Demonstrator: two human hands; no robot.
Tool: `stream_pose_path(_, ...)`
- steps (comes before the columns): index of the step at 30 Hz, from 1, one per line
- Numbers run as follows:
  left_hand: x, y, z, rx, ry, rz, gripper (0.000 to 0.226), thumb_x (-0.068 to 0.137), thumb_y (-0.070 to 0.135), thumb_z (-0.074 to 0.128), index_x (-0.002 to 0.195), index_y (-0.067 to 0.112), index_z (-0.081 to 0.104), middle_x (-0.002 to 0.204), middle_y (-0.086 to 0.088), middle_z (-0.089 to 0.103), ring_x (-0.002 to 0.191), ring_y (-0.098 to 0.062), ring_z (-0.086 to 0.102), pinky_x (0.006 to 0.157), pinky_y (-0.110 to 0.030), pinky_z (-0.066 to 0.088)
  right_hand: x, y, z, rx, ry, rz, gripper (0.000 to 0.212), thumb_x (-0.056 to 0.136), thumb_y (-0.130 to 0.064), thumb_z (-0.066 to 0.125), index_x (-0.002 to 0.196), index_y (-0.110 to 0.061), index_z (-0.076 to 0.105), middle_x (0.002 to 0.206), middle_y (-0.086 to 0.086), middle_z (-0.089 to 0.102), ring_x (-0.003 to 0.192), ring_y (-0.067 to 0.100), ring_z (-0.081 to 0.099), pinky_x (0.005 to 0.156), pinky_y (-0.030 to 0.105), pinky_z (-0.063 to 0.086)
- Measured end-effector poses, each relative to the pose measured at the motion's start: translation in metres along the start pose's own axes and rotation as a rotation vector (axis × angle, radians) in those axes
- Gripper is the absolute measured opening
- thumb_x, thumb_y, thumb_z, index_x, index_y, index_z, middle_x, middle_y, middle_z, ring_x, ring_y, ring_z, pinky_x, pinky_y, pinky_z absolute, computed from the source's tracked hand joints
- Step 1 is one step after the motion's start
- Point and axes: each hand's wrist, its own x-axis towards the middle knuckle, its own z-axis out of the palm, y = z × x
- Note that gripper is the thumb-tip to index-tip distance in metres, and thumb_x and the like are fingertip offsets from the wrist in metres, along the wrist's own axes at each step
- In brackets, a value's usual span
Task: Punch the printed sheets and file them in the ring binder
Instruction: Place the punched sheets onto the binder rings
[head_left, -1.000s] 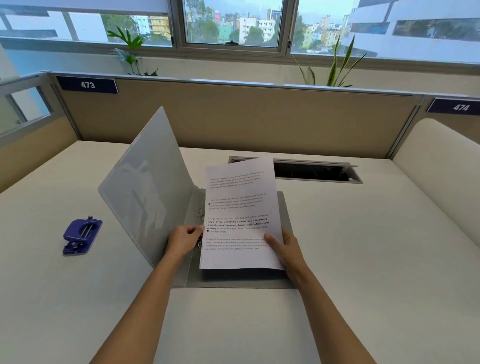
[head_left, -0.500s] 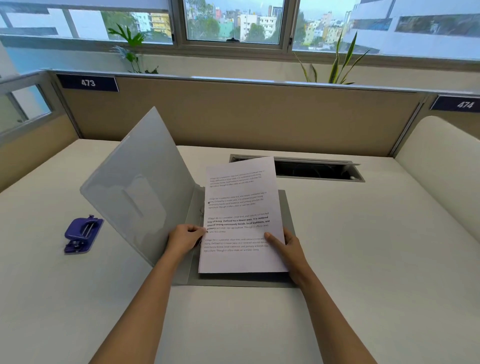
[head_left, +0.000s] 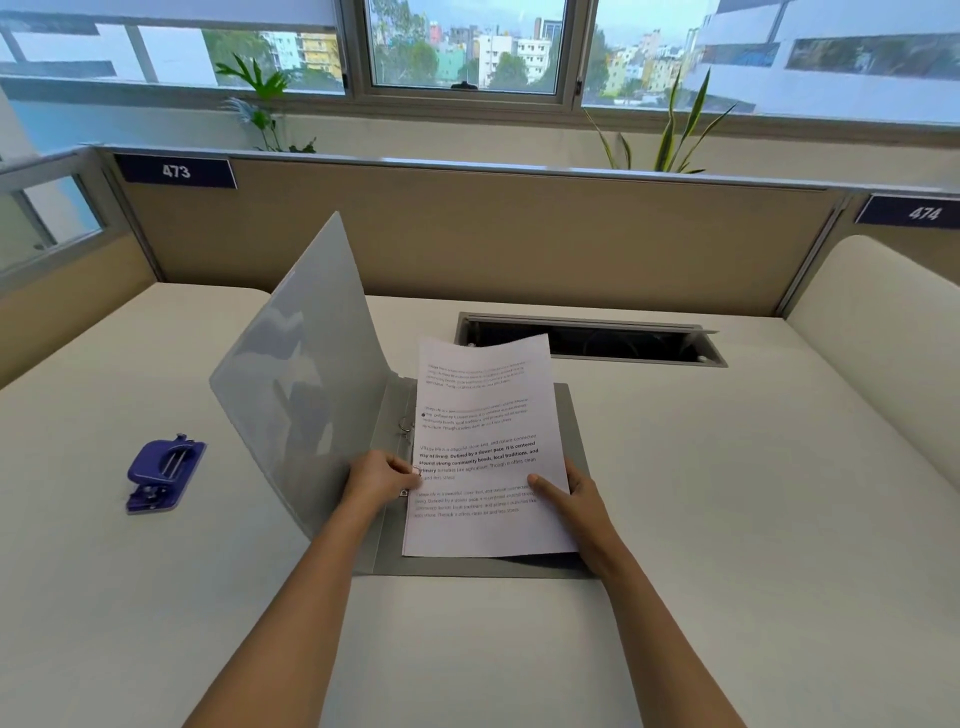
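Your left hand (head_left: 382, 475) pinches the printed sheets (head_left: 485, 452) at their left edge; your right hand (head_left: 574, 493) grips the right edge. Ring binder (head_left: 311, 374) open beneath on the table (head_left: 727, 519); hole punch (head_left: 163, 473) well left.

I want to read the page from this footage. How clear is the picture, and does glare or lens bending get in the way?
Head view: soft daylight, no hard shadows; the sheet shows only its bold lines legibly, the rest too small; the binder cover carries pale reflections; the partition bows from wide-angle distortion.
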Motion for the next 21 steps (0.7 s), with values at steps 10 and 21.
stream_pose_path(10, 0.009, 0.005, -0.014, 0.178, -0.072, 0.089, 0.040, 0.078, 0.009, 0.072, 0.116, 0.004, 0.060, 0.089, -0.007, 0.059, 0.087, -0.017, 0.053, 0.089, -0.028, 0.045, 0.019, -0.012, -0.002, -0.117, -0.072, 0.072, 0.035, 0.087, -0.012, 0.062, 0.118, -0.025, 0.050, 0.112, -0.001, 0.065, 0.096, 0.021, 0.067, 0.079, 0.034, 0.058)
stream_pose_path(21, 0.021, 0.021, -0.023, 0.358, -0.273, 0.081, 0.016, 0.081, 0.010, 0.053, 0.074, 0.023, 0.047, 0.076, -0.002, 0.047, 0.079, -0.019, 0.039, 0.072, -0.026, 0.032, 0.050, -0.024, -0.010, -0.159, -0.064, 0.182, 0.024, 0.089, -0.029, 0.062, 0.107, -0.013, 0.059, 0.101, 0.005, 0.070, 0.083, 0.021, 0.069, 0.062, 0.025, 0.056)
